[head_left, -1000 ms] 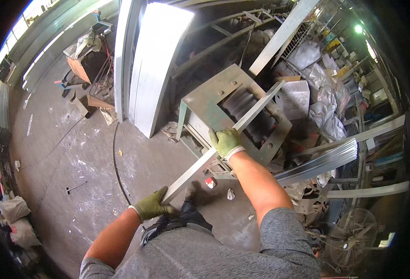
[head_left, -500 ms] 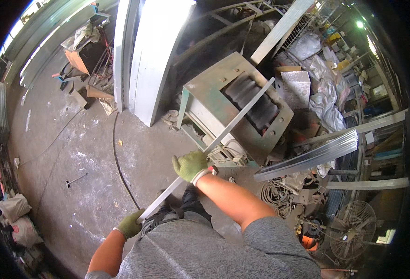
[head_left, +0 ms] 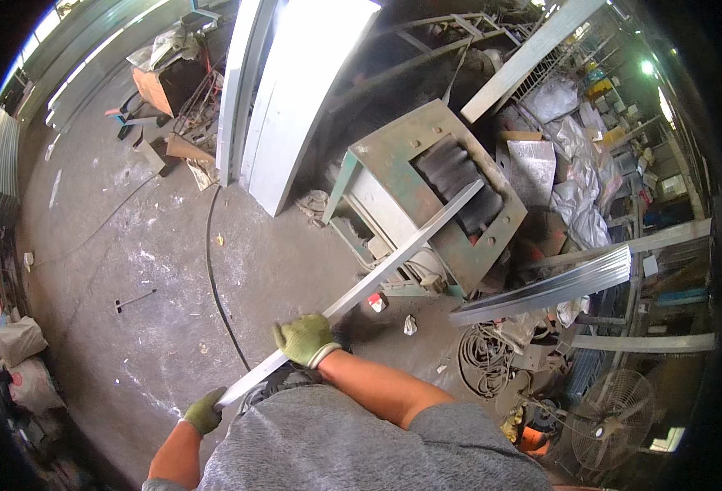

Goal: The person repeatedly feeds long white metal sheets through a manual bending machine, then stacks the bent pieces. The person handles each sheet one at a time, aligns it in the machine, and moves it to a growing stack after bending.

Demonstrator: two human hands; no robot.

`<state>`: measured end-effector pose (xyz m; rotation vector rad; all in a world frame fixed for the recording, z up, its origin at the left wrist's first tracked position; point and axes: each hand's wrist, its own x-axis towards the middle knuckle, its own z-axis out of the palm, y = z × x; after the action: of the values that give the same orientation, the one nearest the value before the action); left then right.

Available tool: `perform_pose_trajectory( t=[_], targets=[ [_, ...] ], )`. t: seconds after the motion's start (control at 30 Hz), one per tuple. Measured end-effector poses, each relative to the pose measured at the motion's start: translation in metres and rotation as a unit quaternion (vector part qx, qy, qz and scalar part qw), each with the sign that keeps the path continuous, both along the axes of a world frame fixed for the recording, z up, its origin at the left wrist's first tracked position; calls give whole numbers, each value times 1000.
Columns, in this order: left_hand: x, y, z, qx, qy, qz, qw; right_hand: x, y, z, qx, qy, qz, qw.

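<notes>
Both gloved hands grip a long metal strip [head_left: 361, 288] running lower left to centre. The left hand [head_left: 205, 412] clasps its near end. The right hand [head_left: 305, 340] closes around it farther up, its far tip over the green machine [head_left: 426, 192].

Bright daylight, blown-out glare on white panels [head_left: 295, 90], fisheye-bent dark rim.

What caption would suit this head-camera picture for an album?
Both gloved hands, left hand and right hand, grip a long metal strip whose far end lies on a green machine.
</notes>
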<state>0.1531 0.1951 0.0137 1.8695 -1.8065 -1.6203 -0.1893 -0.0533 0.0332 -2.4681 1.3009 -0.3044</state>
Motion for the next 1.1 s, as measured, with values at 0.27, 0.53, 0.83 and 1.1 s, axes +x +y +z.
perform_pose_trajectory(
  t=[0.27, 0.53, 0.83, 1.1],
  targets=[
    [-152, -163, 3, -77, -30, -15, 996, -156, -164, 14, -52, 79, -51, 994],
    [-171, -171, -22, -47, -81, 5, 996, -171, -173, -5, -64, 71, -46, 994],
    [-147, -142, -3, 145, -72, 83, 983, -149, -128, -17, -92, -74, 40, 992],
    [-260, -294, 37, 34, 50, 37, 997, -272, -290, 14, -131, 5, -157, 979]
  ],
)
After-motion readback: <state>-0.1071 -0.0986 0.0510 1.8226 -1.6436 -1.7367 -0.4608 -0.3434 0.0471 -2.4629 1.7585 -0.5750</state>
